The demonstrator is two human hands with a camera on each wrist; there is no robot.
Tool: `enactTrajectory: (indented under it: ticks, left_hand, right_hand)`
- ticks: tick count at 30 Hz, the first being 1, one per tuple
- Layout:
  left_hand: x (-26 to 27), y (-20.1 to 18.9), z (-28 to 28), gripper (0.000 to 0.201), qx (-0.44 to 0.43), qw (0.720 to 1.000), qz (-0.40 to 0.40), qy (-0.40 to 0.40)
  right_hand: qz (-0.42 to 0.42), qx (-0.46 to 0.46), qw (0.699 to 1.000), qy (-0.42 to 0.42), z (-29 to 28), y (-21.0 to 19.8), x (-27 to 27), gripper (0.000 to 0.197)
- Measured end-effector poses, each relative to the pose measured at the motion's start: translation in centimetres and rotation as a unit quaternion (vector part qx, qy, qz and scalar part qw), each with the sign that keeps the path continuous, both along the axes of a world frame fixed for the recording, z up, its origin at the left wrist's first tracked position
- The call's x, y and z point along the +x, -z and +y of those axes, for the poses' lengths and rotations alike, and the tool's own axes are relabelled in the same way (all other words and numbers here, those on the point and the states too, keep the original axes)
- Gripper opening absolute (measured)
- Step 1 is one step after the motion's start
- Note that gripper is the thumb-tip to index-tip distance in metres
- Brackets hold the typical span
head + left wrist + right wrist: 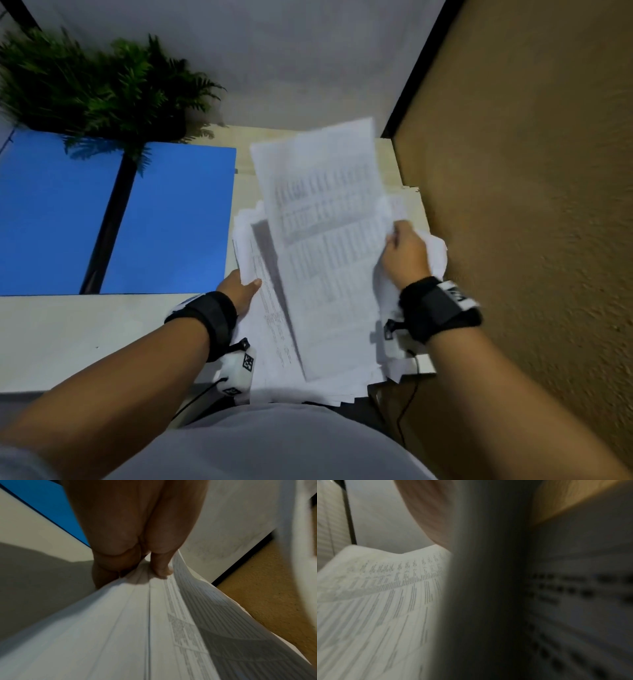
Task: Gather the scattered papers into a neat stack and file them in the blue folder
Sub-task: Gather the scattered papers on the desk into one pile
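A loose bundle of printed white papers [325, 260] is held above the pale desk, sheets fanned and uneven. My left hand [239, 286] grips the bundle's left edge, thumb on top; in the left wrist view the thumb [161, 566] presses the paper stack [137, 628]. My right hand [406, 253] pinches the right edge of the top sheets, which stand tilted up. In the right wrist view, blurred printed sheets [376, 601] fill the frame. The blue folder [137, 219] lies open and flat on the desk to the left.
A potted fern [99, 82] stands at the back left, its leaves hanging over the folder. A brown textured wall [531, 205] closes the right side. A white partition [274, 58] is behind. The pale desk [68, 332] shows bare in front of the folder.
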State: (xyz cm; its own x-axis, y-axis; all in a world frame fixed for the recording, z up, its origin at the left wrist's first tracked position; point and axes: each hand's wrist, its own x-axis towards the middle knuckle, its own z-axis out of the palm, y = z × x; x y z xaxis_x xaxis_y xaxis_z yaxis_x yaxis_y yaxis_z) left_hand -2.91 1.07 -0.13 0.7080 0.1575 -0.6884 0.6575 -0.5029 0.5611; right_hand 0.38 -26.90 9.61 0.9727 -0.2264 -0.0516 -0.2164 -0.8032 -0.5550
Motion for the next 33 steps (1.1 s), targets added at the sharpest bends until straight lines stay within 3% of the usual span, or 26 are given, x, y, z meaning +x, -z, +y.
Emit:
enactTrajectory:
  ticks: [4,7,10,12,13,16,19,21,23,26,30,33]
  left_hand:
    - [0.4,-0.3,-0.4,0.074,0.005,0.997,0.009,-0.075]
    - [-0.4,-0.5,-1.0,0.092,-0.085,0.989,0.010,-0.118]
    - [-1.3,-0.3,-1.3,0.060,-0.122,0.984,-0.017,-0.127]
    - [-1.0,0.2,-1.2,0.045,-0.062,0.995,-0.022,-0.078]
    - [-0.8,0.6,-1.0,0.040,-0.043,0.997,-0.024,-0.062]
    - [-0.6,1.3,-0.4,0.043,-0.022,0.999,-0.022,-0.029]
    - [-0.5,1.5,-0.4,0.043,-0.011,1.000,-0.024,-0.013]
    - [-0.3,1.7,-0.3,0.039,-0.007,1.000,-0.019,-0.011]
    - [-0.3,1.8,-0.3,0.046,0.012,1.000,-0.022,-0.003]
    - [-0.3,1.5,-0.4,0.056,0.051,0.998,-0.036,0.008]
    - [-0.2,1.4,-0.5,0.050,0.040,0.999,-0.019,0.007]
    - [-0.1,1.5,-0.2,0.034,-0.007,1.000,0.005,-0.014]
  right_hand:
    - [0.159,0.048,0.986,0.022,2.7,6.6,-1.8,0.034]
    - [0.168,0.105,0.979,0.047,4.1,9.1,-2.7,0.041]
    - [0.151,0.113,0.980,0.061,4.5,9.3,-3.1,0.033]
    - [0.106,0.163,0.966,0.172,3.0,9.2,-3.0,0.036]
    - [0.084,0.145,0.953,0.251,1.6,9.4,-2.9,0.040]
    - [0.140,0.021,0.907,0.396,-3.3,9.2,-3.5,0.065]
    - [0.167,0.073,0.907,0.380,-6.5,10.9,-3.9,0.083]
    - [0.139,0.201,0.906,0.345,-7.3,12.0,-3.9,0.074]
    - [0.165,0.244,0.908,0.298,-8.0,12.7,-3.7,0.069]
    - [0.161,0.292,0.895,0.296,-7.8,11.2,-3.6,0.049]
    - [0.070,0.132,0.951,0.270,-7.9,6.1,-3.2,0.012]
    - [-0.051,0.034,0.967,0.248,-8.8,0.7,-2.7,0.016]
